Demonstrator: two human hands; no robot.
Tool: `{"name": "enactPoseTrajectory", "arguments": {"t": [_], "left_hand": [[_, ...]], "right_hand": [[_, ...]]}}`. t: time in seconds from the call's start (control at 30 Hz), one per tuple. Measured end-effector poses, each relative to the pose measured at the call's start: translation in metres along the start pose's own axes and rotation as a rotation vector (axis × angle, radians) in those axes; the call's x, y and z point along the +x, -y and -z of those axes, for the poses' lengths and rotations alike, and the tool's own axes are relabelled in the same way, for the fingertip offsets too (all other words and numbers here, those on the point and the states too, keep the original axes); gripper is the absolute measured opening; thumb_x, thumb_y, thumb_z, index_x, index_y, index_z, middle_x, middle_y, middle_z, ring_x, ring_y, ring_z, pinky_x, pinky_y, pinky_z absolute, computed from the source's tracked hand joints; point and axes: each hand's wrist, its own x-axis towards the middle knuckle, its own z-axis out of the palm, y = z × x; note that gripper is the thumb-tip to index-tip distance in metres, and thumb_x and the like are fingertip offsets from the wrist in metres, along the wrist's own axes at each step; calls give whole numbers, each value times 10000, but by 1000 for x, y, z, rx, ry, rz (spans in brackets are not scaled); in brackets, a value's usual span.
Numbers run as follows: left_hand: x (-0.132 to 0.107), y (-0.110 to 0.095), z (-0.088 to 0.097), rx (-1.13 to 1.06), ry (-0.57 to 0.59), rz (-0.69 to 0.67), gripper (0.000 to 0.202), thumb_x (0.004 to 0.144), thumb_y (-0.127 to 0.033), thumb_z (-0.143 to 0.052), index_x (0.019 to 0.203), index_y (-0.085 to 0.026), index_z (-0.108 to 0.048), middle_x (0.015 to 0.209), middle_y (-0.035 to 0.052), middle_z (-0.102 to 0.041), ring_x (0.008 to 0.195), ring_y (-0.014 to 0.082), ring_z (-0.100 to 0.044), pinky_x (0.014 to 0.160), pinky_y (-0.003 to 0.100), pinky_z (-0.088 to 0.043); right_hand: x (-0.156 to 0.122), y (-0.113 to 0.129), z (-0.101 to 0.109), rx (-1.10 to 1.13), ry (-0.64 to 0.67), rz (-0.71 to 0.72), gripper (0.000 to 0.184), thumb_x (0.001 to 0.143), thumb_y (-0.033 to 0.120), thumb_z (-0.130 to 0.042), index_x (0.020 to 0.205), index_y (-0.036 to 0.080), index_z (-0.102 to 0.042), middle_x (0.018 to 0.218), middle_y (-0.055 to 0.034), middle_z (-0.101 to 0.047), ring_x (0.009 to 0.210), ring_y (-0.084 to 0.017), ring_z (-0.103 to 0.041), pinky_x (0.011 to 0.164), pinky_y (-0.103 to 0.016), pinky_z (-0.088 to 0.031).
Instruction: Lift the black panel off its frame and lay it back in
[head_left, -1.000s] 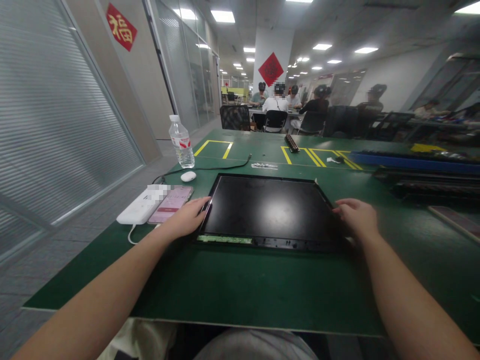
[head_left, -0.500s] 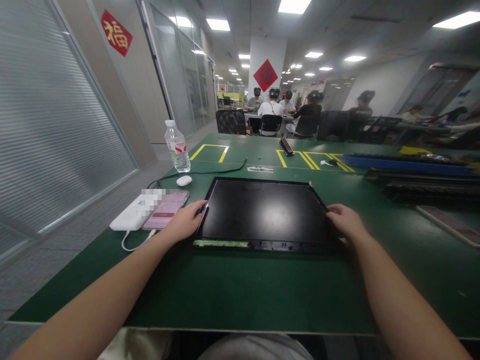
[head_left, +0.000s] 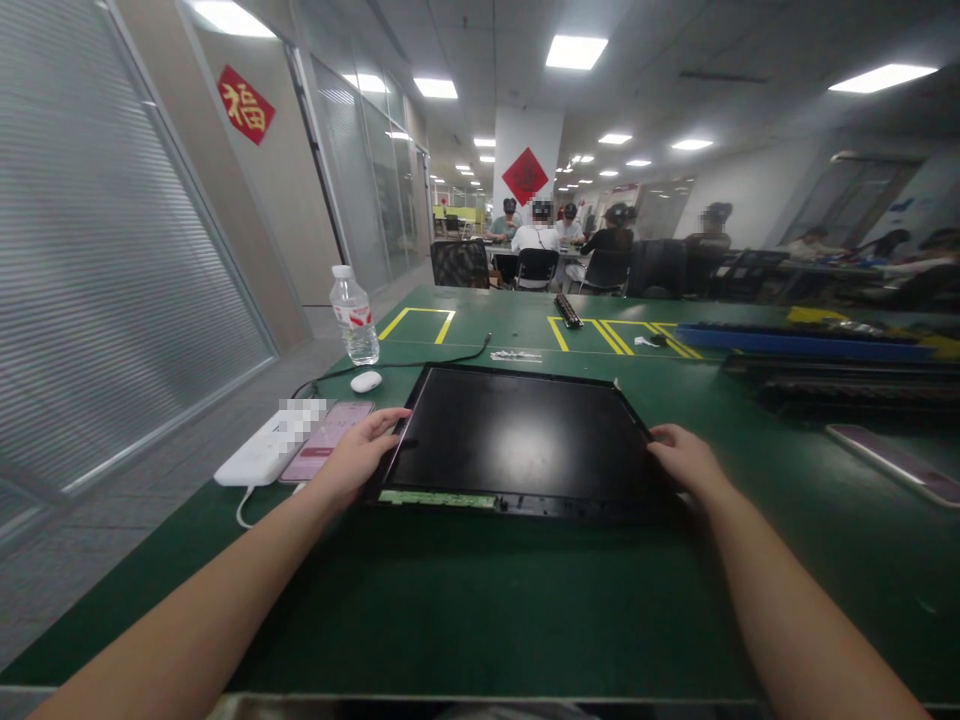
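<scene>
A flat black display panel [head_left: 517, 430] with a dark frame lies before me on the green table [head_left: 480, 610]. A light green strip [head_left: 435, 499] shows along the left part of its near edge. My left hand [head_left: 364, 448] holds the panel's left edge, thumb and forefinger a little apart, other fingers partly hidden. At the right edge, my right hand [head_left: 686, 458] grips the frame between thumb and bent fingers; its fingertips are partly hidden behind the rim.
Left of the panel are a phone [head_left: 326, 440], a white power bank [head_left: 259, 450], a white earbud case [head_left: 366, 382] and a water bottle [head_left: 355, 315]. Long black parts [head_left: 810, 385], a blue strip [head_left: 802, 340] and another phone [head_left: 892, 465] lie right. People sit farther back.
The camera view has tilted up, so the table sits lower in the picture. My left thumb and forefinger have spread slightly at the panel's edge. My right hand keeps its hold.
</scene>
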Motion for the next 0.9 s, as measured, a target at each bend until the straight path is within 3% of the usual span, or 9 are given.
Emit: {"name": "enactPoseTrajectory", "arguments": {"t": [0.17,0.4,0.6,0.7,0.9], "left_hand": [[-3,-2,-4,-161,-74,68,396,703,49,-658,1031,-170,-686,1425,125,-651,715,162,-758,543,246,-608],[2,6,-3,-259,-82,126,452,658,51,-741,1047,-174,-691,1348,133,-687,725,213,-781,563,303,-648],[1,4,-2,-269,41,243,871,652,48,-771,1449,-200,-520,1036,104,-802,619,247,-772,564,351,-660],[-2,0,-3,-235,65,266,983,648,58,-777,1533,-188,-428,963,89,-813,616,243,-772,561,327,-655],[-8,-8,-5,-178,96,266,827,607,47,-804,1379,-163,-596,985,101,-818,709,246,-790,591,291,-647]], "right_hand": [[-4,4,2,-15,10,-4,356,807,281,-608,1131,190,-726,930,-74,-744,793,-212,-673,634,-282,-454],[-4,5,2,-14,12,13,357,829,276,-587,1139,180,-734,995,-93,-751,838,-218,-675,694,-295,-470],[-3,1,1,25,21,16,376,821,277,-578,1141,182,-751,989,-96,-761,859,-228,-688,698,-299,-486],[-3,3,3,12,26,7,391,819,282,-583,1154,181,-757,957,-95,-766,869,-236,-696,715,-302,-496],[-5,7,8,-23,-1,14,317,805,270,-590,1035,202,-796,1000,-87,-777,901,-243,-706,731,-296,-505]]}}
